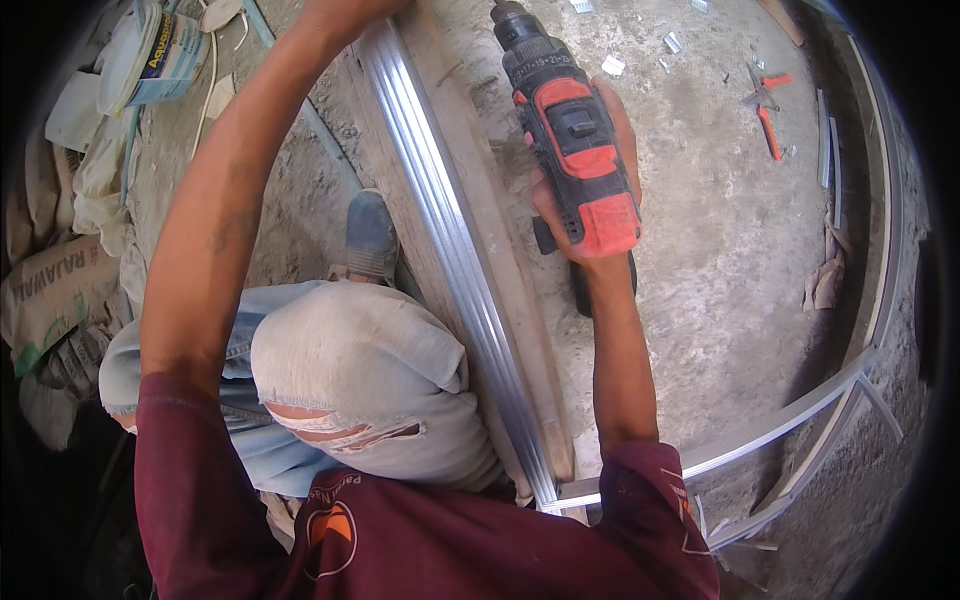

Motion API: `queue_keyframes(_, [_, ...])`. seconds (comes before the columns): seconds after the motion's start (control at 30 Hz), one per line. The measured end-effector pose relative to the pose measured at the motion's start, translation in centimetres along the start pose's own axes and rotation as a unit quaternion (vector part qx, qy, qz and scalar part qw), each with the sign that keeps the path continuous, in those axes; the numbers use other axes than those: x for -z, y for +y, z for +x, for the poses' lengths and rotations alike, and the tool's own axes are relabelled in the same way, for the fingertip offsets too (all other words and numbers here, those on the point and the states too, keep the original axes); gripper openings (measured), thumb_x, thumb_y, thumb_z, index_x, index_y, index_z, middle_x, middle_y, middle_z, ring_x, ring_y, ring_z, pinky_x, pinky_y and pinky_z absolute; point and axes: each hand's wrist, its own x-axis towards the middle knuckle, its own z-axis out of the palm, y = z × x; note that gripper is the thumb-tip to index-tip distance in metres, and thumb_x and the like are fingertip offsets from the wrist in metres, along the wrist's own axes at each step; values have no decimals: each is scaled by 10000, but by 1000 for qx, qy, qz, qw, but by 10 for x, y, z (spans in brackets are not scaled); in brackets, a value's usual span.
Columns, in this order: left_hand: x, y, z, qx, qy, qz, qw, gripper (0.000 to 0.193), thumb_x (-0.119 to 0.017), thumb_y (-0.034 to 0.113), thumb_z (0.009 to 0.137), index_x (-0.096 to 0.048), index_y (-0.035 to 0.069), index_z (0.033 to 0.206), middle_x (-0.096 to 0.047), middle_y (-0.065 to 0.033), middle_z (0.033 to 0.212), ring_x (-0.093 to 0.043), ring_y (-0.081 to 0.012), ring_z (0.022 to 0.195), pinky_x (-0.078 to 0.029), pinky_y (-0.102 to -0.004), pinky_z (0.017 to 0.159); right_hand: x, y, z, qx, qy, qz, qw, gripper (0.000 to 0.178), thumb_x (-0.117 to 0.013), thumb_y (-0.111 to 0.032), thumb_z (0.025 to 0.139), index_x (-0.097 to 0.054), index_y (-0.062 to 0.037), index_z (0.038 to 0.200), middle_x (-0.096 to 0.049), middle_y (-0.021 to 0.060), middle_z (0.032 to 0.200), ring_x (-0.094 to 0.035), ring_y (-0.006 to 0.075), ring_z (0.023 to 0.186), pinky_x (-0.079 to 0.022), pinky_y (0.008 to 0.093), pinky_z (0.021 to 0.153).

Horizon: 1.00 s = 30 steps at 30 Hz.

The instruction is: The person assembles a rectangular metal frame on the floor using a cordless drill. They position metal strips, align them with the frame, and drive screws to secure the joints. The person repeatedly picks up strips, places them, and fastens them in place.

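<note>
My right hand [549, 207] is closed round the grip of a red and black cordless drill [578, 130]. The drill points toward the far side, with its black chuck at the top edge of the picture. A long ribbed silver metal channel [440, 200] runs from the far edge down to near my body, lying on a wooden board [505, 255]. My left hand [350, 8] is at the top edge, beside the far end of the channel. Its fingers are cut off by the frame, so their grip does not show.
Tin snips [766, 115] with red handles lie on the concrete floor [710, 250] at right. A metal frame [790, 425] curves along the right side. A plastic bucket [165, 60] and paper sacks [60, 290] stand at left. My shoe [370, 235] is beside the board.
</note>
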Motion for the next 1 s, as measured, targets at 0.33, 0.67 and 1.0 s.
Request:
queue_keyframes(0.33, [9,-3,13,-28,-45,-35,998,729,-699,277,904,-357,-25,1472,-674,-267,1196,-680,-392,1088,-531,-447,952,-6,-2,-1,-8,10,-2,1000,909,-841,-166,728,-413,-79,1524,-662,142,1321,-683,282,1161,-534,367,997])
queue_keyframes(0.67, [16,-1,9,-2,-68,12,998,696,-699,303,909,-421,-23,1458,-647,-269,1254,-648,-397,1139,-499,-451,996,-7,-3,0,2,8,-50,999,858,-814,-86,768,-419,-87,1529,-667,159,1304,-683,272,1156,-533,358,989])
queue_keyframes(1.0, [12,-3,10,-26,-64,-13,997,646,-690,310,923,-461,-15,1432,-661,-249,1196,-652,-358,1086,-503,-428,967,-8,1,1,29,8,-68,997,940,-845,-187,701,-407,-95,1528,-626,141,1369,-666,307,1184,-517,388,1018])
